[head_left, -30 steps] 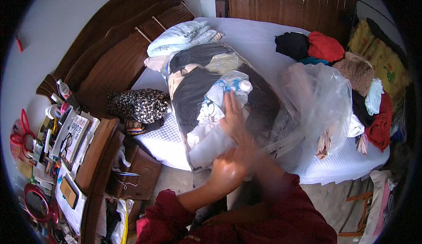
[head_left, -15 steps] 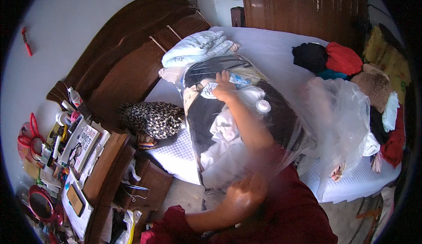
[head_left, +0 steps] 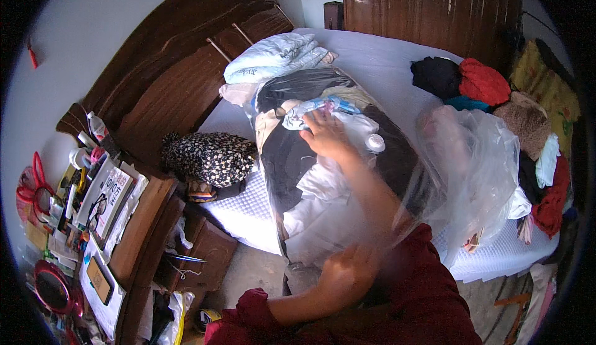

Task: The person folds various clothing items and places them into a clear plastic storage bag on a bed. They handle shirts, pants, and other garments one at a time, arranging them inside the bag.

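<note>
A large clear plastic bag [head_left: 397, 211] lies on the bed with dark folded cloth [head_left: 282, 171] and white cloth [head_left: 323, 183] inside. My right hand [head_left: 326, 137] reaches in through the bag's near end. Its fingers are spread flat on a small blue-and-white patterned cloth [head_left: 338, 104] atop the pile. To its right, a round white object [head_left: 374, 142] sits on the white cloth. Nearer to me, my left hand [head_left: 349, 273] is closed at the mouth of the bag and grips its edge. Part of the right forearm shows hazily through the plastic.
Another clear plastic bag [head_left: 481, 171] lies right of the pile, before heaped clothes [head_left: 484, 83]. A folded light quilt [head_left: 273, 59] lies behind it. At left are a black-and-white patterned bundle [head_left: 214, 158] and a cluttered wooden cabinet [head_left: 146, 214].
My right hand has drawn back a little toward me, so more of the blue-and-white cloth shows. My left hand keeps its hold at the bag's mouth. The view has shifted slightly.
</note>
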### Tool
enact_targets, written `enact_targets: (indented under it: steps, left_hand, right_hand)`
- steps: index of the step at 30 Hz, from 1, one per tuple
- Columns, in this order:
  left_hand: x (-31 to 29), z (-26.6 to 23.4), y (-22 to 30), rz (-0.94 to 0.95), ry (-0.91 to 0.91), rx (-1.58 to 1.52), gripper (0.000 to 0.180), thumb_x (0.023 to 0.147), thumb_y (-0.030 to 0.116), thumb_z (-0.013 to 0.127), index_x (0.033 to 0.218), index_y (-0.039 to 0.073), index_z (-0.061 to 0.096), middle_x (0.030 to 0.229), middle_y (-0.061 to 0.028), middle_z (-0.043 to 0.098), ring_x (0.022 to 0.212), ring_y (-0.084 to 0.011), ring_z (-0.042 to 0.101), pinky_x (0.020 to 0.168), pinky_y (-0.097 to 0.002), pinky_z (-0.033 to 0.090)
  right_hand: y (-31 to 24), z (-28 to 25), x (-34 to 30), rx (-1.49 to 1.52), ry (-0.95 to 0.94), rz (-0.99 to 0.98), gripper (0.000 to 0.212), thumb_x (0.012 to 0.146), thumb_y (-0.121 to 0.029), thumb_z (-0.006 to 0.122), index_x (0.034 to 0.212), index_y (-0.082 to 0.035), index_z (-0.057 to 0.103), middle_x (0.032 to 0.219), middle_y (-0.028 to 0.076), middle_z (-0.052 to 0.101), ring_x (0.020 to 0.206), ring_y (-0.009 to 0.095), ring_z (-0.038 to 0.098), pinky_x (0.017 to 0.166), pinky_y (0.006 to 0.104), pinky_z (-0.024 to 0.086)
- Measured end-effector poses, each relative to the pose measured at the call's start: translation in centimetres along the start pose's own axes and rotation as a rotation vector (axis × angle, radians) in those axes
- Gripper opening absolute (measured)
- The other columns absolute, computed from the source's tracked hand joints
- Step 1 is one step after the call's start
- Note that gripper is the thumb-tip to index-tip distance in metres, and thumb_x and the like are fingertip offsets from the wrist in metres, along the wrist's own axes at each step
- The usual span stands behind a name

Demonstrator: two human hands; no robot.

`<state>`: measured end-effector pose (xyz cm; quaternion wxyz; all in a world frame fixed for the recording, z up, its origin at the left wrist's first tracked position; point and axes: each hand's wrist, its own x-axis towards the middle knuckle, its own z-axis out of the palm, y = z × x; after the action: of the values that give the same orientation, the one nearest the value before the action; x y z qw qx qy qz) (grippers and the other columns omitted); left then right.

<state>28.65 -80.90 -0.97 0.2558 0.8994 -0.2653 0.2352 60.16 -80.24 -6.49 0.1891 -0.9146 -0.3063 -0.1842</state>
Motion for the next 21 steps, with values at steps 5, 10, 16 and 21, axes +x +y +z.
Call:
enact_targets:
  steps: [5,10,16,21]
  left_hand:
    - [0.4,-0.4,0.1,0.094,0.008,0.026,0.023,0.072,0.008,0.063,0.094,0.001,0.059,0.079,-0.0082,0.055,0.062,-0.0209,0.060,0.051,-0.0322,0.050]
    - [1.2,-1.1,0.7,0.040,-0.114,0.133,0.027,0.070,0.018,0.061,0.093,0.004,0.061,0.081,-0.0066,0.057,0.074,-0.0212,0.062,0.055,-0.0319,0.051]
    - [0.5,0.0,0.7,-0.043,-0.142,-0.057,0.028,0.069,0.021,0.065,0.091,0.005,0.057,0.081,-0.0080,0.054,0.070,-0.0237,0.061,0.054,-0.0352,0.051]
    - [0.5,0.1,0.2,0.010,0.011,0.005,0.018,0.074,0.010,0.062,0.089,0.006,0.053,0.076,-0.0075,0.051,0.061,-0.0238,0.059,0.050,-0.0367,0.050]
  right_hand:
    - [-0.4,1.9,6.1,0.008,-0.139,0.058,0.068,0.094,-0.064,0.044,0.151,-0.027,0.038,0.161,0.009,0.029,0.150,0.040,0.015,0.121,0.0515,0.016]
    - [1.0,3.2,10.3,0.047,-0.221,-0.057,0.068,0.092,-0.063,0.047,0.151,-0.031,0.038,0.162,0.010,0.025,0.150,0.043,0.011,0.123,0.0476,0.011]
    - [4.0,5.1,9.9,0.526,-0.098,0.143,0.058,0.101,-0.045,0.043,0.152,-0.019,0.035,0.156,0.017,0.035,0.144,0.037,0.032,0.119,0.0411,0.026]
    - [2.5,4.7,8.4,0.260,0.261,0.208,0.038,0.096,-0.032,0.054,0.127,-0.011,0.062,0.126,0.012,0.060,0.117,0.040,0.056,0.101,0.0521,0.043]
